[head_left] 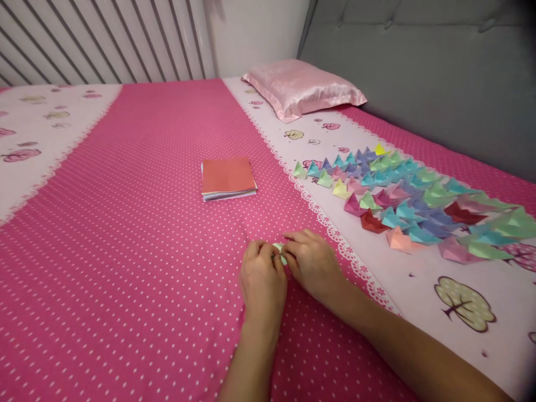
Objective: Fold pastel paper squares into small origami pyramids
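Observation:
A small piece of folded pale green paper [280, 252] is pinched between my two hands, low over the pink dotted bedsheet [167, 251]. My left hand [263, 273] grips its left side, fingers curled. On the right side, my right hand [312, 262] holds it between thumb and fingers. Most of the paper is hidden behind the fingers, so its exact folded shape does not show. Beyond my hands lies a square stack of coloured paper [229, 175], with a red-orange sheet on top.
To the right, many folded paper boats [393, 219] in several colours stand in rows on the sheet's white printed band. A pink satin pillow [304, 86] lies at the back, against a grey padded headboard [419, 72]. White slatted rails [104, 39] stand at the far left.

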A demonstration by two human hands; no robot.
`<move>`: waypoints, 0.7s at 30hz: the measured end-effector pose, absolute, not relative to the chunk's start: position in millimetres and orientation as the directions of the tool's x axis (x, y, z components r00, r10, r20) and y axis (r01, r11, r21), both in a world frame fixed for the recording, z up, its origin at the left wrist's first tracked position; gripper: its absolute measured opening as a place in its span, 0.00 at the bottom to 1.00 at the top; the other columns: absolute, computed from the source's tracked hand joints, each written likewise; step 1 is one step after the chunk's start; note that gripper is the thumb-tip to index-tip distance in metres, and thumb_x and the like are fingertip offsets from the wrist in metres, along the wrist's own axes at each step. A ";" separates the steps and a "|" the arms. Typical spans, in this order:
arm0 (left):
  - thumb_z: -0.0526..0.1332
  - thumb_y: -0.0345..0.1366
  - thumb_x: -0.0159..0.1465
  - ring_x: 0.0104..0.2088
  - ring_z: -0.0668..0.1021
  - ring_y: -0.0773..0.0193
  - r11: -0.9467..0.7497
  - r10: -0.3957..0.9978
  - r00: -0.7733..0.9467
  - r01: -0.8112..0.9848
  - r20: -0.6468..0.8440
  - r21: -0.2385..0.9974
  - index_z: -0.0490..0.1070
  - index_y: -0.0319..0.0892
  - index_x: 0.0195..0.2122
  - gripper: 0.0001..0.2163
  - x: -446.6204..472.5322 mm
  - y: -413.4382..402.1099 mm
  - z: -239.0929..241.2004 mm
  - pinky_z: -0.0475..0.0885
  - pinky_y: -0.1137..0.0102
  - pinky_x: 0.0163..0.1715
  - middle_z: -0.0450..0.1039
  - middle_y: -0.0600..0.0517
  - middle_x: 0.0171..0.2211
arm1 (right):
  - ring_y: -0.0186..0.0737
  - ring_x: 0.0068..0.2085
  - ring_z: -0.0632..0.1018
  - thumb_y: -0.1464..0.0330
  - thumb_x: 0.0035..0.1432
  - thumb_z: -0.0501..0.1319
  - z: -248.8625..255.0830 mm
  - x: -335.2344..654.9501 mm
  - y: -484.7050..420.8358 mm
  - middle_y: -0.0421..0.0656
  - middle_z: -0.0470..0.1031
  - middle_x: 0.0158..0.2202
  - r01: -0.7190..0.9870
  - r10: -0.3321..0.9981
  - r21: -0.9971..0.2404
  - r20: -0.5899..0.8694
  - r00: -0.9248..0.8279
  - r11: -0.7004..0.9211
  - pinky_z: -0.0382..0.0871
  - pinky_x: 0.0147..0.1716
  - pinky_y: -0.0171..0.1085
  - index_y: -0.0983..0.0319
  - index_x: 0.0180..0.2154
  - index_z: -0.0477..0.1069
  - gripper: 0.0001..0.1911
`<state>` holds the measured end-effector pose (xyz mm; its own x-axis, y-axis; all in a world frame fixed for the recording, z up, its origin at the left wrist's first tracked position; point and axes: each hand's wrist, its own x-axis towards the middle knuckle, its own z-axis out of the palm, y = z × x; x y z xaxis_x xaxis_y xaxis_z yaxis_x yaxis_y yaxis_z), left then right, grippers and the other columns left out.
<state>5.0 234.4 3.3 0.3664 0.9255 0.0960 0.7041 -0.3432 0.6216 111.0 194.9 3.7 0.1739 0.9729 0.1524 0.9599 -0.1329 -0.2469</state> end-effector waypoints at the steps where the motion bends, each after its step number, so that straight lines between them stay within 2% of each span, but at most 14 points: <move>1: 0.55 0.27 0.58 0.33 0.73 0.64 -0.337 0.928 0.360 0.708 0.093 0.621 0.71 0.43 0.27 0.07 5.0 234.7 2.7 0.66 0.70 0.32 0.71 0.51 0.34 | 0.44 0.42 0.73 0.74 0.57 0.56 3.2 111.5 195.2 0.46 0.76 0.41 0.958 0.973 -0.256 0.151 0.173 -0.131 0.65 0.42 0.41 0.62 0.28 0.74 0.10; 8: 0.56 0.28 0.57 0.31 0.74 0.65 -0.329 0.934 0.341 0.715 0.104 0.617 0.73 0.42 0.30 0.06 5.1 234.4 1.1 0.67 0.70 0.33 0.72 0.51 0.35 | 0.44 0.40 0.73 0.73 0.57 0.55 4.3 114.1 193.4 0.46 0.76 0.42 0.947 0.971 -0.297 0.156 0.179 -0.127 0.65 0.41 0.41 0.62 0.29 0.75 0.10; 16: 0.57 0.33 0.58 0.31 0.75 0.64 -0.306 0.949 0.292 0.773 0.117 0.556 0.77 0.42 0.30 0.08 6.1 232.2 3.5 0.68 0.69 0.33 0.75 0.51 0.35 | 0.42 0.38 0.73 0.73 0.57 0.56 6.4 115.4 192.5 0.45 0.76 0.40 0.950 0.969 -0.286 0.168 0.180 -0.127 0.64 0.38 0.39 0.61 0.30 0.75 0.10; 21: 0.57 0.33 0.57 0.30 0.75 0.64 -0.289 0.954 0.286 0.785 0.092 0.548 0.77 0.41 0.31 0.09 6.3 232.7 3.9 0.69 0.70 0.34 0.75 0.52 0.34 | 0.41 0.39 0.72 0.73 0.57 0.56 8.0 115.0 191.6 0.44 0.76 0.39 0.948 0.970 -0.285 0.154 0.189 -0.140 0.64 0.39 0.38 0.62 0.29 0.74 0.09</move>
